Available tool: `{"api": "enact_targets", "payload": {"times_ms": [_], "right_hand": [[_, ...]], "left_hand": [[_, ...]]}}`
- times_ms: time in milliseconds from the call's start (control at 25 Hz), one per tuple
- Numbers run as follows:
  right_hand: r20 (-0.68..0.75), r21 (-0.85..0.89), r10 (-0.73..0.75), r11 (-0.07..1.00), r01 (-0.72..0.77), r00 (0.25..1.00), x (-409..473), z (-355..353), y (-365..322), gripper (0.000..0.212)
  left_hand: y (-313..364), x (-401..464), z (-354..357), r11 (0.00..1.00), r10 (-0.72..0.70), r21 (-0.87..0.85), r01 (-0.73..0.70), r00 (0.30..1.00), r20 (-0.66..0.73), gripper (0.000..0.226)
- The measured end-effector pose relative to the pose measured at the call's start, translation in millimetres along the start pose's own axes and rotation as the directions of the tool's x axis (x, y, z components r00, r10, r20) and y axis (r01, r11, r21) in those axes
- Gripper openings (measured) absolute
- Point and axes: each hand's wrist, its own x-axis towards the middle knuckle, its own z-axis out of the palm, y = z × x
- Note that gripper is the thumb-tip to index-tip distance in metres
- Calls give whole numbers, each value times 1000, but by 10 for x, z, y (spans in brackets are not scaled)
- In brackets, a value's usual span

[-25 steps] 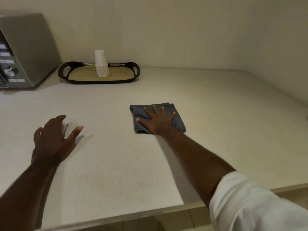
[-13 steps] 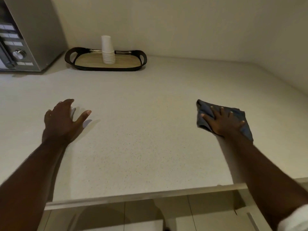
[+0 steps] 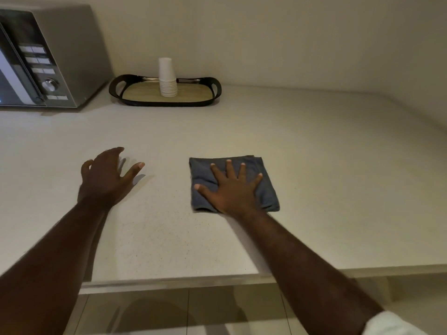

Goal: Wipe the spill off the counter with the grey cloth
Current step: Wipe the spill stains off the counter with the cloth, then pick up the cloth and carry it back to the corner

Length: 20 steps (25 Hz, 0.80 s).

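Note:
A folded grey cloth (image 3: 268, 193) lies flat on the pale speckled counter (image 3: 326, 165), near the middle. My right hand (image 3: 232, 189) presses down on it, palm flat and fingers spread, covering most of its centre. My left hand (image 3: 106, 180) rests on the counter to the left of the cloth, a hand's width away, with its fingers apart and nothing in it. No wet patch or spill shows on the counter surface.
A black oval tray (image 3: 167, 103) with a stack of white paper cups (image 3: 167, 78) stands at the back by the wall. At the back left is a silver microwave (image 3: 67, 56). The counter's front edge (image 3: 181, 280) runs just below my forearms.
My right hand slid the cloth out to the right, then back left toward the middle. The left hand stayed planted on the counter.

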Motion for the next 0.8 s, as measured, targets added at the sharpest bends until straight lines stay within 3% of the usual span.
{"api": "enact_targets", "payload": {"times_ms": [200, 400, 560, 680, 800], "right_hand": [[64, 99, 11, 995, -17, 998, 125, -96, -45, 88], [-175, 292, 88, 956, -33, 981, 265, -443, 348, 71], [-161, 163, 204, 970, -178, 966, 418, -585, 668, 53], [-82, 25, 238, 971, -237, 968, 481, -544, 752, 56], [-56, 49, 243, 969, -240, 969, 528, -476, 770, 58]], "left_hand": [[28, -21, -35, 1000, 28, -13, -28, 999, 33, 71], [405, 62, 2, 992, 122, -38, -121, 992, 18, 55], [945, 169, 180, 997, 73, -32, -70, 992, 106, 50], [1191, 208, 320, 996, 57, 62, -69, 980, 191, 51], [1263, 279, 396, 991, 28, 117, -59, 967, 252, 51]]}}
